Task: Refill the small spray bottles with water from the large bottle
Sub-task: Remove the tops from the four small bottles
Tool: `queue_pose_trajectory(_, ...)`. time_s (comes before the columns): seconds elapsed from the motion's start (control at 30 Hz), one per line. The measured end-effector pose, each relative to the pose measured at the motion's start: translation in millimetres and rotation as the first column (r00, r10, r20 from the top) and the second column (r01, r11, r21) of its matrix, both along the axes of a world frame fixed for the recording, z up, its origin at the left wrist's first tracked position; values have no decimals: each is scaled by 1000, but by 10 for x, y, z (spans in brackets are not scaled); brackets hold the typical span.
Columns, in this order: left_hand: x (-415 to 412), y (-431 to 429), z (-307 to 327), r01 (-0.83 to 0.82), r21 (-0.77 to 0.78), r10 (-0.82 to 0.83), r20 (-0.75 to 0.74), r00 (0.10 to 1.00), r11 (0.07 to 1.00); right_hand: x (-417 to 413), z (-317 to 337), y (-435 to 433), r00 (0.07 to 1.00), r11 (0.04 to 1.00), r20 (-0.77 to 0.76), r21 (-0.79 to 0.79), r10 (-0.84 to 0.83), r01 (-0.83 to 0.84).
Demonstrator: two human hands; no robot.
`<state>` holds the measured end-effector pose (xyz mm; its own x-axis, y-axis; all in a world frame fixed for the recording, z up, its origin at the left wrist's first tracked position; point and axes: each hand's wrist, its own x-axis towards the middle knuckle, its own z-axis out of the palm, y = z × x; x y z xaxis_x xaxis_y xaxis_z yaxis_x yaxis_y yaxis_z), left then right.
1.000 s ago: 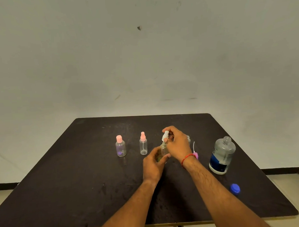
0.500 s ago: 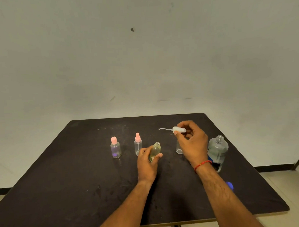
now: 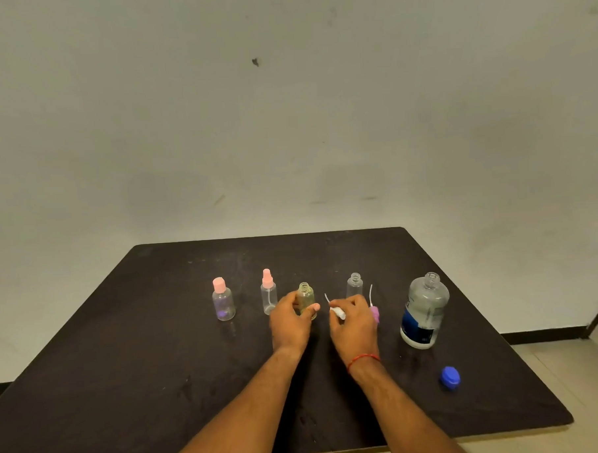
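Table [image 3: 125,371]: dark, near left corner cut off at the frame's lower left. Large bottle [image 3: 424,310]: uncapped, upright at centre right, apart from both hands. Left hand [image 3: 290,324]: grasps the uncapped yellowish spray bottle [image 3: 306,296] and hides its lower body. Right hand [image 3: 355,323]: pinches the white spray head [image 3: 339,313], just right of that bottle; the dip tube is faint. Clear uncapped bottle [image 3: 354,285]: base hidden behind the right hand. Blue cap [image 3: 450,377]: lower right.

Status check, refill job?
Left hand grips uncapped yellowish bottle. Right hand holds white spray head. Large bottle open; pink spray head lying left of it.
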<state>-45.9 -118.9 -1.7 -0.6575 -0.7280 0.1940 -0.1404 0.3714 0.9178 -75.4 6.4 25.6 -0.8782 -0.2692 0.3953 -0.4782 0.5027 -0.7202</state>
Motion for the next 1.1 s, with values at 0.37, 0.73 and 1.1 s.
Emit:
queue_pose_trajectory(0.37, -152, -69, -99, 24, 29, -24, 13, 1000, 999, -115, -235, -47, 998, 977, -31, 210, 51, -43)
queue_pose_trajectory(0.73, -116, -35, -73, 47, 23, -46, -27, 999, 999, -120, -268, -48, 993, 972, -77, 222, 95, -76)
queue_pose_trajectory(1.1, -100, -19, -64, 35, 20, -35, -29, 999, 999, -146, -260, -60, 993, 980, -86, 189, 83, -65)
